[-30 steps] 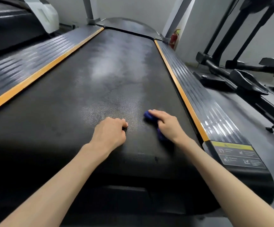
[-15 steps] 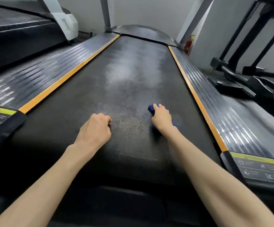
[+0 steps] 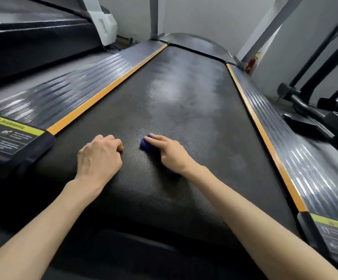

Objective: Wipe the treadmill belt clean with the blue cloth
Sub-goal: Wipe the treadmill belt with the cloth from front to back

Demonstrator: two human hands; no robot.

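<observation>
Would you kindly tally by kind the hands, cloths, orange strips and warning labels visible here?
Hands: 2, left hand and right hand
Blue cloth: 1
Orange strips: 2, left strip and right strip
Warning labels: 2, left label and right label
Total: 7

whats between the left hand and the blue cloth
Only bare belt: in the head view a short strip of dark textured surface separates the left hand from the blue cloth under the right hand.
</observation>
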